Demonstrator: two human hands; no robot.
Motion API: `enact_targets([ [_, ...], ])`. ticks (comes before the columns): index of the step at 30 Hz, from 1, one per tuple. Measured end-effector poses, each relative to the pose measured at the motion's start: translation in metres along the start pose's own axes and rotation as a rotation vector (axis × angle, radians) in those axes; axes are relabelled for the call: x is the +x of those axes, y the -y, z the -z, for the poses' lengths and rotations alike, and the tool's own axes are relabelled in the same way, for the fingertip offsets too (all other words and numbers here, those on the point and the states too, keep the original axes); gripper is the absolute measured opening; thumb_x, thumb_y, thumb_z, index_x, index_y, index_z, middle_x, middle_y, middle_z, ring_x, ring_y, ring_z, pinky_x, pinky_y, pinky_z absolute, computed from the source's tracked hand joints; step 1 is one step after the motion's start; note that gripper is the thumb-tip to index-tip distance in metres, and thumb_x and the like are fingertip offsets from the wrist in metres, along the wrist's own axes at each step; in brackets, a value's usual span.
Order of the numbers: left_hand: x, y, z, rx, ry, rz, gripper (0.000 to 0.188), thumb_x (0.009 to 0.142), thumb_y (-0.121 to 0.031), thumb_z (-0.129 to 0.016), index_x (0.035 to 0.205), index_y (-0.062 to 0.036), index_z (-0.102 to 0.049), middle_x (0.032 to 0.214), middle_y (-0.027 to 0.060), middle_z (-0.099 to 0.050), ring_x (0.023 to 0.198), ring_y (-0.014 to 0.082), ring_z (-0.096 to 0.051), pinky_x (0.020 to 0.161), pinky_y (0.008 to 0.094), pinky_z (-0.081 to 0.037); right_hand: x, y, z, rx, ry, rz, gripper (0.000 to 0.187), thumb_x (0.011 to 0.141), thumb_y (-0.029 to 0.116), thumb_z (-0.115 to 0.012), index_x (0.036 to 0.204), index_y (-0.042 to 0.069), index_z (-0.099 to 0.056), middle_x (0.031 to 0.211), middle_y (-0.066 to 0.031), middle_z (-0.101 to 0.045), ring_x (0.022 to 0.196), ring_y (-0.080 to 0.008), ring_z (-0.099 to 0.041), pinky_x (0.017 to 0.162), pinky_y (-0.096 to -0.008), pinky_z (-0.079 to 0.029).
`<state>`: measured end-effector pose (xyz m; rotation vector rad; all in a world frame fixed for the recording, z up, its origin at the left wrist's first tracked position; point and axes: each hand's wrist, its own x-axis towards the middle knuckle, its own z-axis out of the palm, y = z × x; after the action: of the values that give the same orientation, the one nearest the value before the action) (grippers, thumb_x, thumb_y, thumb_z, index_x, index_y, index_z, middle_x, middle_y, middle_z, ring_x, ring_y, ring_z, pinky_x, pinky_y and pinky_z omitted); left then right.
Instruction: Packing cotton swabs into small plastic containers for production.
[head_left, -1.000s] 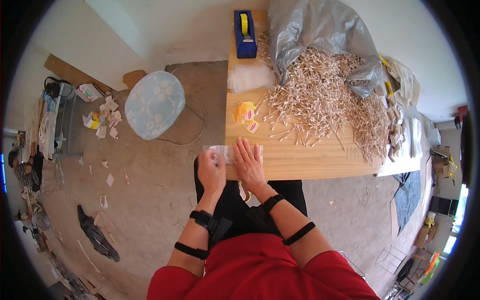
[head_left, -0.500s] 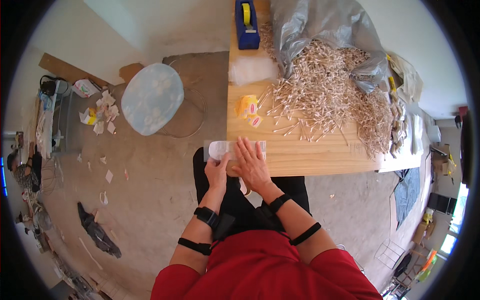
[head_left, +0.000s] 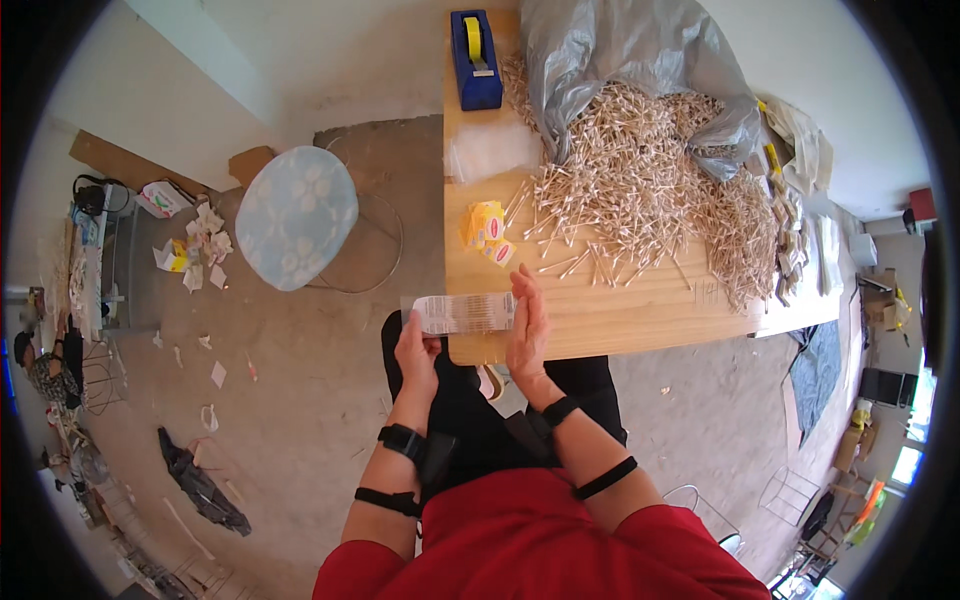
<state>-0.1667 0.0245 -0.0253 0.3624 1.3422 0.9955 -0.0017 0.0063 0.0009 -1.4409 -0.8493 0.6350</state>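
A flat clear packet of cotton swabs (head_left: 468, 313) with a white printed card lies across the table's near left corner. My left hand (head_left: 416, 358) pinches its left end, just past the table edge. My right hand (head_left: 527, 325) stands on its side at the packet's right end, fingers stretched out and touching it. Beyond the hands, a big heap of loose cotton swabs (head_left: 620, 180) spills from a grey plastic bag (head_left: 640, 40). Small yellow labels (head_left: 486, 226) lie left of the heap.
A blue tape dispenser (head_left: 476, 85) stands at the table's far left, with a stack of clear bags (head_left: 494, 152) before it. Filled packets (head_left: 792, 235) lie along the right side. A stool with a pale blue cover (head_left: 297, 218) stands left; paper scraps (head_left: 205, 235) litter the floor.
My right hand has lifted from lying flat over the packet and turned on edge at its right end, uncovering the swabs. My left hand has kept its hold on the left end.
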Motion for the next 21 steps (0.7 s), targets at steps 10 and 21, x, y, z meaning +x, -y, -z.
enact_targets([
  [10, 0.003, 0.010, -0.035, -0.026, -0.041, -0.144, 0.043, 0.100, -0.037, -0.061, 0.114, 0.0044, -0.064, 0.109, 0.0077, -0.068, 0.093, 0.0141, -0.065, 0.081, 0.0306, -0.053, -0.015, -0.002, -0.029, -0.102, 0.082, 0.022, 0.032, 0.105, 0.000, -0.036, 0.133, 0.000, -0.052, 0.153, -0.0174, -0.040, 0.142, -0.0290, -0.038, 0.116, -0.0375, -0.030],
  [21, 0.012, 0.019, -0.025, 0.191, -0.023, -0.231, 0.043, 0.102, -0.041, -0.055, 0.112, 0.0006, -0.063, 0.106, 0.0062, -0.068, 0.092, 0.0125, -0.063, 0.083, 0.0302, -0.052, -0.009, -0.007, -0.041, -0.037, 0.095, 0.022, 0.031, 0.104, 0.000, -0.037, 0.131, 0.000, -0.052, 0.154, -0.0179, -0.039, 0.142, -0.0290, -0.039, 0.116, -0.0373, -0.031],
])
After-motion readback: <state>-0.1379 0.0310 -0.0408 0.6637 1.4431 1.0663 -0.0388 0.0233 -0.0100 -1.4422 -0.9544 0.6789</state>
